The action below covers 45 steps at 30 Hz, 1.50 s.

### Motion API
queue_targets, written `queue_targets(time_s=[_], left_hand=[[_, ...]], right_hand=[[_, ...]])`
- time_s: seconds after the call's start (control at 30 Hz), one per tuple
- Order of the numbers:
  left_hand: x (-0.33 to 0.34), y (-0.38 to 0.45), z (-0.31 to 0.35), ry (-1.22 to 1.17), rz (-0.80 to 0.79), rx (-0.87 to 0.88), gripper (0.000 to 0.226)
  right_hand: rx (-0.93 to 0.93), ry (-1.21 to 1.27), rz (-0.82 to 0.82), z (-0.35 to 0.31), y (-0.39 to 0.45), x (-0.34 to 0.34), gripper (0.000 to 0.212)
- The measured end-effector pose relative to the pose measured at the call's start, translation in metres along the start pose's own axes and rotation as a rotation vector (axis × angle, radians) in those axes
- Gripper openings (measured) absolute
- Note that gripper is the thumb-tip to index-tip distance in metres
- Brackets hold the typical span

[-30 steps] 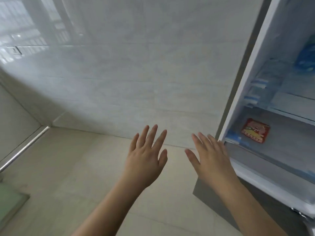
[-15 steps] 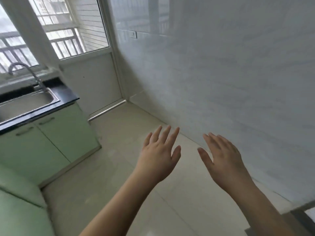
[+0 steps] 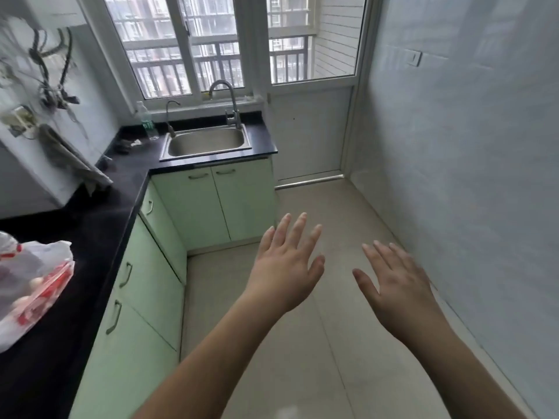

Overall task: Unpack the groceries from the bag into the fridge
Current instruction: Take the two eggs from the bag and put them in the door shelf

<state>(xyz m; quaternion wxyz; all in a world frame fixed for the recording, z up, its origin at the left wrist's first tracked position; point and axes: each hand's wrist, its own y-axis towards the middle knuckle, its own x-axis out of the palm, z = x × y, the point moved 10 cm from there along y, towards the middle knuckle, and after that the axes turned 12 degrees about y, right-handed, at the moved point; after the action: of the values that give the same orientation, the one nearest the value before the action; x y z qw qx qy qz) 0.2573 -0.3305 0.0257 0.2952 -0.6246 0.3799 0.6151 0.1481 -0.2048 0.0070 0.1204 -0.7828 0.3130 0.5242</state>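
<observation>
A white plastic grocery bag with red print lies on the black countertop at the left edge; pale round items show inside it. My left hand is held out over the floor, fingers spread, empty. My right hand hovers beside it to the right, also spread and empty. Both hands are well to the right of the bag. The fridge is out of view.
Green cabinets run under the L-shaped counter. A steel sink with a tap sits below the window. A plastic bottle stands left of the sink. A cloth hangs at the left wall. Tiled wall on the right; beige floor between.
My view has swung left, away from the open fridge, past the tiled wall to the kitchen counter and bag. Both hands stayed spread and empty.
</observation>
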Motion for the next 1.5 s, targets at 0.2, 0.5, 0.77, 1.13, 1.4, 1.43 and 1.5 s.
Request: queue_targets(time_s=[0.2, 0.5, 0.77, 1.13, 1.4, 1.43, 1.5], left_hand=[[0.015, 0.009, -0.042, 0.025, -0.073, -0.207, 0.058], [0.015, -0.043, -0.107, 0.048, -0.099, -0.53, 0.057], [0.022, -0.103, -0.171, 0.071, -0.122, -0.755, 0.056], [0.031, -0.182, -0.284, 0.04, -0.089, -0.929, 0.073], [0.033, -0.241, -0.372, 0.077, -0.048, -1.016, 0.074], [0.036, -0.245, -0.38, 0.077, -0.048, -1.018, 0.078], [0.041, -0.251, -0.394, 0.069, -0.033, -1.03, 0.079]], right_hand=[[-0.222, 0.018, -0.057, -0.042, 0.052, 0.024, 0.076], [-0.439, 0.048, -0.155, -0.11, 0.082, 0.069, 0.064], [-0.661, 0.115, -0.252, -0.195, 0.074, 0.112, 0.079], [-0.865, 0.061, -0.331, -0.339, 0.059, 0.165, 0.078], [-0.94, 0.058, -0.399, -0.437, 0.041, 0.21, 0.082], [-0.941, 0.055, -0.411, -0.445, 0.04, 0.216, 0.083], [-0.95, 0.042, -0.426, -0.457, 0.039, 0.228, 0.083]])
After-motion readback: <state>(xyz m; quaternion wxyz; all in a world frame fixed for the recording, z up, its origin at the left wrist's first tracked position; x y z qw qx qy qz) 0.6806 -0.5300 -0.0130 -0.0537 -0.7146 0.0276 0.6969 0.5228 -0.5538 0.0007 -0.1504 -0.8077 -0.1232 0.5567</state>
